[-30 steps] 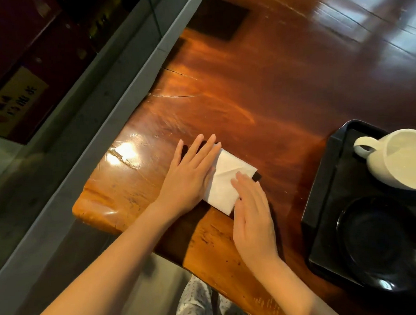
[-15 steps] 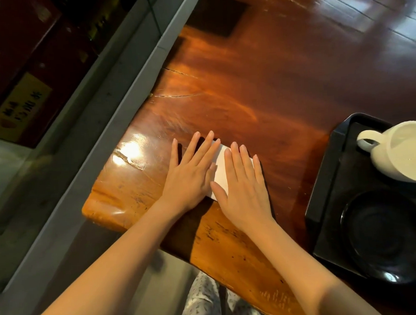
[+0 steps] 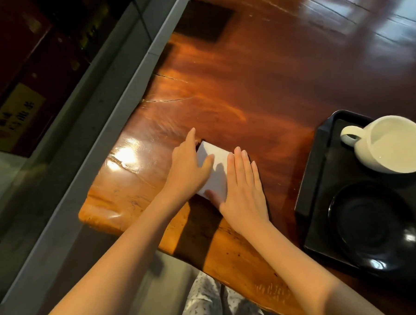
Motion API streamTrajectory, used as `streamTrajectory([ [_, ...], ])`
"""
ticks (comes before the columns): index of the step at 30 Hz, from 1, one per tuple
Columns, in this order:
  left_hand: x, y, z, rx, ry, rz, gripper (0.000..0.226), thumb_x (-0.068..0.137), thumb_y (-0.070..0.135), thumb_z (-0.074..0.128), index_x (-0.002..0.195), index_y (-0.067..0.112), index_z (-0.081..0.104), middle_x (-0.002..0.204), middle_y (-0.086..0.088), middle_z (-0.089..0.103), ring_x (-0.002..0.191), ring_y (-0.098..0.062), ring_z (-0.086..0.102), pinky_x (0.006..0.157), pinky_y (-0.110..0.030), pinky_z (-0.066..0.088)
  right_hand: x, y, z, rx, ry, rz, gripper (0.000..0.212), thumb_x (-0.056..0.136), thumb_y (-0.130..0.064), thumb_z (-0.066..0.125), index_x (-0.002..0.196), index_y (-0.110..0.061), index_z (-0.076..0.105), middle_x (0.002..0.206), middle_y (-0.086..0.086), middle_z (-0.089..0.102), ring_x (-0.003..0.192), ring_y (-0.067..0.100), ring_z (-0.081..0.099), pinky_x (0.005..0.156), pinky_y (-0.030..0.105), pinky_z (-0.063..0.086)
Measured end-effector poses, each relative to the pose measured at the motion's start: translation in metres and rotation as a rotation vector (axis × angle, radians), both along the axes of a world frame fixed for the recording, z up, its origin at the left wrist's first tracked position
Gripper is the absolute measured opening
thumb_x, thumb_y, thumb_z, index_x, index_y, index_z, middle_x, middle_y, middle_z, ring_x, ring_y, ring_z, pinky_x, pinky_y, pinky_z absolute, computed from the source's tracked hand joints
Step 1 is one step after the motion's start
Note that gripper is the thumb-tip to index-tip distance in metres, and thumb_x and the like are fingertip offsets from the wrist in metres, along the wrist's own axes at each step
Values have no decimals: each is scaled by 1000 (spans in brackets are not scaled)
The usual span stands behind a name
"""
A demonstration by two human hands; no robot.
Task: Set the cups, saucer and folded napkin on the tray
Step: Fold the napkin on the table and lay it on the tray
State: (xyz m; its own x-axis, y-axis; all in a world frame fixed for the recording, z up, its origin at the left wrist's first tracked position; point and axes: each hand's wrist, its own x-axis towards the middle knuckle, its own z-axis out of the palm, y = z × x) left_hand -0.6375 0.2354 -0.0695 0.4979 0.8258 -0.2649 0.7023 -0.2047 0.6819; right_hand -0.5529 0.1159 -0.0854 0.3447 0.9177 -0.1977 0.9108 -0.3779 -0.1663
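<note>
White paper, folded into a small rectangle: the napkin (image 3: 214,166) lies on the polished wooden counter (image 3: 258,87) near its near-left corner, and both my hands are on it. My right hand (image 3: 243,186) lies flat and open, fingers together and palm down, pinning the right side of the napkin, its thumb on the napkin's near edge. My left hand (image 3: 188,168) rests on the left side, forefinger stretched out past the far-left corner and thumb laid across the paper; neither hand grips anything, they only press. I judge that I am setting the crease, and to do it well I should keep the right hand still as an anchor and run the left along the fold with even pressure, so the layers do not slide and the corners stay matched. The black tray (image 3: 312,188) sits to the right, well apart from the napkin, and already holds a white cup (image 3: 392,145) at its far end and a dark saucer (image 3: 372,225) at its near end; I see no second cup in view. The counter's near edge runs close under my wrists and its left edge drops to a grey ledge (image 3: 117,94), so I should not push the napkin nearward or leftward. Between the napkin and the tray the wood is bare, which gives room to lift and carry it rightward, over the tray's raised rim rather than dragging into it.
</note>
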Motion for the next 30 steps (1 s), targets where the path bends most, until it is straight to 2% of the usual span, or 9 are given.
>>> streamTrajectory([
  [3, 15, 18, 5, -149, 154, 105, 67, 81, 51, 57, 127, 4, 42, 127, -18, 50, 109, -29, 53, 81, -34, 46, 0, 0, 2, -17, -3, 3, 93, 83, -70, 4, 146, -1, 11, 154, 20, 10, 143, 33, 11, 116, 44, 11],
  [6, 21, 26, 6, -209, 274, -18, 53, 85, 51, 52, 110, 4, 52, 107, -12, 60, 86, -22, 56, 65, -28, 43, 1, 0, 2, -8, -6, -13, 94, 82, -70, 6, 145, -1, 11, 153, 21, 17, 142, 33, 17, 114, 45, 13],
  [9, 13, 13, 8, -67, 137, -122, 27, 91, 41, 48, 89, 14, 47, 78, 1, 52, 70, -16, 49, 57, -23, 37, 1, 0, 0, 14, 13, -19, 93, 83, -69, 13, 144, -1, 7, 153, 21, 18, 142, 33, 18, 114, 44, 12],
  [12, -2, -6, 8, 99, -86, -138, 24, 94, 34, 46, 81, 16, 35, 61, 7, 39, 52, -7, 43, 45, -18, 33, 4, -4, -7, 129, 149, -43, 92, 82, -64, 31, 147, -9, -1, 157, 13, 5, 145, 24, 6, 117, 36, 9],
  [15, -11, -14, 10, 78, -232, -85, 26, 95, 30, 45, 84, 9, 36, 63, 4, 37, 52, -1, 40, 46, -16, 31, 14, -1, 1, 362, 728, -322, 84, 82, -59, 45, 148, -26, 5, 156, -7, 15, 137, 0, 14, 108, 12, 16],
  [18, -6, -15, 20, -10, -374, 28, 17, 94, 31, 46, 86, 17, 43, 76, 7, 44, 62, 4, 46, 56, -12, 40, 26, 13, 14, 487, 954, -605, 55, 86, -59, 43, 128, -24, 43, 112, -25, 51, 90, -22, 47, 67, -3, 38],
  [22, 4, -18, 30, -265, -502, 274, 14, 88, 51, 46, 87, 38, 49, 97, 8, 57, 95, -13, 60, 81, -35, 53, 35, 32, 19, 505, 883, -669, 41, 91, -55, 38, 67, -23, 50, 62, -10, 53, 52, -2, 57, 39, 2, 35],
  [26, 10, -26, 21, -452, -468, 521, 36, 87, 60, 37, 93, 32, 58, 106, 1, 62, 102, -19, 59, 86, -36, 51, 36, 36, 18, 524, 703, -647, 42, 95, -47, 36, 60, -23, 41, 58, -6, 46, 50, 6, 47, 43, 11, 34],
  [30, 17, -36, 11, -240, -393, 542, 33, 94, 49, 32, 100, 22, 50, 91, 12, 56, 84, -3, 55, 65, -21, 44, 40, 36, 13, 425, 622, -598, 43, 96, -48, 30, 64, -22, 45, 61, -4, 48, 55, 9, 49, 49, 20, 36],
])
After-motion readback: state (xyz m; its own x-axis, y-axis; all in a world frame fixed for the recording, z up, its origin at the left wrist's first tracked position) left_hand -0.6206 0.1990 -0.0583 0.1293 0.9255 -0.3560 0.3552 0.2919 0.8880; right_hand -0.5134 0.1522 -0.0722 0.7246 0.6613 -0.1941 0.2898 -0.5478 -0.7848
